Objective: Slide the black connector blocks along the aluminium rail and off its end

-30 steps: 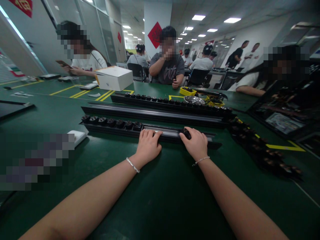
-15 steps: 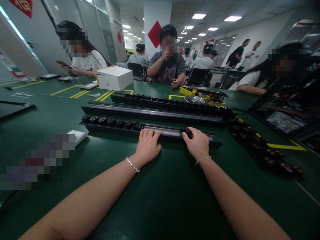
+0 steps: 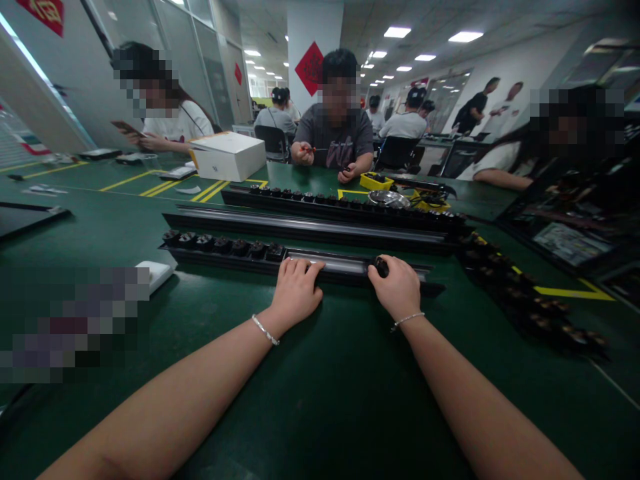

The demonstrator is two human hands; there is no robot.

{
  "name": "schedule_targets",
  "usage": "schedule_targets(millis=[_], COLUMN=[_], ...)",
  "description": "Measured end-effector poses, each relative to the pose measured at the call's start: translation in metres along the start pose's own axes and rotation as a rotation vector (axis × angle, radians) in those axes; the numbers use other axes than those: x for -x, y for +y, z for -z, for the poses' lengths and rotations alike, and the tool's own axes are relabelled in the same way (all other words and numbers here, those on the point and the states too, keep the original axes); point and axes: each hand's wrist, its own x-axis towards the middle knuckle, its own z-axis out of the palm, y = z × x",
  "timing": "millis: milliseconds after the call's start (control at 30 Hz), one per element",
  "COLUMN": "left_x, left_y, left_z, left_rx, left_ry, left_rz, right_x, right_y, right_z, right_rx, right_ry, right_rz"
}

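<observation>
On the green bench [image 3: 320, 400], a long black rail [image 3: 225, 263] lies crosswise before the worker. The right hand [image 3: 399, 283] is closed about a small black part [image 3: 381, 267], thumb at its left side, toward the rail's right end. The left hand [image 3: 300, 287] lays its fingers over the near rim; whether it grips there cannot be told. Compared with a second earlier, the right hand and part lie slightly farther right, while the left hand has kept its place. The part thus stands farther from the row of black modules [image 3: 223, 245] at the left, with more bare channel [image 3: 345, 266] between; it has not joined that row.

Note the materials: the channel floor has a smooth, silvery sheen, apparently metal, between dark, straight walls. The modules are squat and blocky, with uneven tops. Beyond lies a second rail [image 3: 310, 228], its long strip glossy; to the right, a chain of dark, knobbly parts [image 3: 530, 293] trails diagonally over the smooth, faintly reflective surface.
</observation>
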Motion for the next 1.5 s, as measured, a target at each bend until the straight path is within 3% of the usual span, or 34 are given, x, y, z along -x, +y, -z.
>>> schedule_targets(millis=[700, 1500], left_x=[0.000, 0.000], left_y=[0.000, -0.001], left_z=[0.001, 0.000], left_rx=[0.001, -0.001], left_ry=[-0.006, 0.001], left_rz=[0.006, -0.018], right_x=[0.001, -0.003], right_y=[0.006, 0.013], right_z=[0.002, 0.009], right_rx=[0.013, 0.070], right_ry=[0.057, 0.036], right_rz=[-0.038, -0.065])
